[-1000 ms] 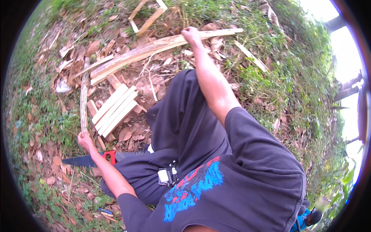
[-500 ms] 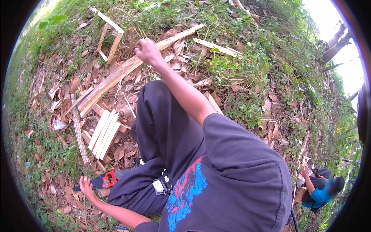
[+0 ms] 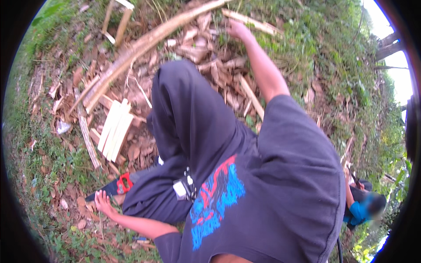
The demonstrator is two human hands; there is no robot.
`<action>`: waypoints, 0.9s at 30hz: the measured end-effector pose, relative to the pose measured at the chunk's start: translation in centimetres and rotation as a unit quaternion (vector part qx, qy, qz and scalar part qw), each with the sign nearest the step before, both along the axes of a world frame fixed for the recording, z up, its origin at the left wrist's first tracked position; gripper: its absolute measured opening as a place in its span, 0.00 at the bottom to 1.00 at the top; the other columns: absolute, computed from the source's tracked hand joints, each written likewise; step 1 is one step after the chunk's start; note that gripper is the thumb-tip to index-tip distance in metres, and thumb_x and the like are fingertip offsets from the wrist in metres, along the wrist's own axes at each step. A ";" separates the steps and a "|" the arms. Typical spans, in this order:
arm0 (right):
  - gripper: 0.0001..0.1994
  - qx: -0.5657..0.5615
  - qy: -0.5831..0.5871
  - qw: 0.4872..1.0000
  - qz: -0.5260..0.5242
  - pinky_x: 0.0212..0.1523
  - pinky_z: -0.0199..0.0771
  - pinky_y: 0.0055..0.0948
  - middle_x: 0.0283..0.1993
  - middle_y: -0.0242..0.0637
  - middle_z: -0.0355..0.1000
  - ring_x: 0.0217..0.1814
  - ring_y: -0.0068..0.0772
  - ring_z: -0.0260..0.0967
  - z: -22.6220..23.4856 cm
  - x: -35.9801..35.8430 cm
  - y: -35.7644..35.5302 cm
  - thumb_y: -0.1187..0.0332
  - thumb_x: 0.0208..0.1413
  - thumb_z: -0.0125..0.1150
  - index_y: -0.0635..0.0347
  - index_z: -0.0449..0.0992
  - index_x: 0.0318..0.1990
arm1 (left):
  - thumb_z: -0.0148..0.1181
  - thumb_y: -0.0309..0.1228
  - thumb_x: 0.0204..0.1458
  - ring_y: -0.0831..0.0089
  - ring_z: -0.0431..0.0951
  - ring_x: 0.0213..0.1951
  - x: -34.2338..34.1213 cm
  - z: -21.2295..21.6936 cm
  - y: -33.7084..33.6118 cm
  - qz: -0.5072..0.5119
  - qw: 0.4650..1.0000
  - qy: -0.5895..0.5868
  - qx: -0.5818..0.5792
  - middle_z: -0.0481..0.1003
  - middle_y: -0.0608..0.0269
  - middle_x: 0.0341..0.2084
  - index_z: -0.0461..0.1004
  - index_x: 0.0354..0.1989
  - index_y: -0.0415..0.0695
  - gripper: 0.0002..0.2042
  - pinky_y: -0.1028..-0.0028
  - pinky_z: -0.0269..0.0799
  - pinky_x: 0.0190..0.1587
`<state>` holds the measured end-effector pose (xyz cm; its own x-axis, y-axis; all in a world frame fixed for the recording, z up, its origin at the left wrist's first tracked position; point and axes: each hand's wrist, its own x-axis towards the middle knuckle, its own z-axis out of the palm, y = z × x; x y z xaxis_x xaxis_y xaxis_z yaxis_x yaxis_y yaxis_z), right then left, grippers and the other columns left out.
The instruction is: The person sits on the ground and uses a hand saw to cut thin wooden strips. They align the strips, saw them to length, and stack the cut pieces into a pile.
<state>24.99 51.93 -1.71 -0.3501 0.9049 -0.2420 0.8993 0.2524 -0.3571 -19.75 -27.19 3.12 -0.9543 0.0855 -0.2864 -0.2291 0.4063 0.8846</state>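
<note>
Near right grip (image 3: 238, 30), wood strip (image 3: 252, 21), hold unclear, by saw (image 3: 112, 188), left grip (image 3: 105, 205) spread, empty

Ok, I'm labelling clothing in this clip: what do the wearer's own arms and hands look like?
The left hand and right hand are gloveless; any ring would be too small to make out. Both forearms are uncovered below short dark sleeves, part of a dark shirt with a blue and red print in front.

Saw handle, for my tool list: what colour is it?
The saw handle is red, showing best in the head view.
</note>
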 end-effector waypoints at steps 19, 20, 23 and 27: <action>0.20 -0.048 -0.123 0.991 -0.010 0.47 0.72 0.51 0.41 0.60 0.73 0.44 0.63 0.71 -10.9 21.9 -28.5 0.65 0.46 0.59 0.67 0.69 0.45 | 0.55 0.36 0.59 0.70 0.76 0.49 0.9 0.4 1.0 0.000 1.000 0.004 -0.008 0.74 0.58 0.49 0.68 0.56 0.41 0.19 0.73 0.67 0.47; 0.19 -0.056 -0.120 0.991 -0.003 0.46 0.73 0.51 0.42 0.60 0.73 0.44 0.62 0.72 -10.9 21.2 -27.8 0.67 0.46 0.59 0.66 0.69 0.45 | 0.55 0.36 0.59 0.70 0.76 0.49 0.6 0.2 0.1 0.004 1.000 0.003 0.002 0.74 0.58 0.49 0.68 0.57 0.41 0.19 0.73 0.67 0.47; 0.17 -0.108 -0.148 0.983 0.030 0.47 0.71 0.52 0.42 0.59 0.73 0.46 0.62 0.71 -10.0 20.4 -25.6 0.64 0.45 0.61 0.65 0.72 0.41 | 0.56 0.37 0.58 0.69 0.76 0.50 0.8 -1.0 -2.1 -0.013 1.000 0.019 0.015 0.74 0.58 0.50 0.67 0.57 0.41 0.21 0.72 0.67 0.49; 0.23 -0.115 -0.190 0.974 0.036 0.47 0.72 0.47 0.41 0.57 0.75 0.46 0.58 0.73 -3.7 14.8 -23.9 0.53 0.49 0.64 0.65 0.74 0.43 | 0.60 0.36 0.55 0.71 0.78 0.45 1.2 1.4 2.0 0.019 0.999 0.008 -0.027 0.77 0.58 0.45 0.70 0.55 0.41 0.21 0.76 0.70 0.42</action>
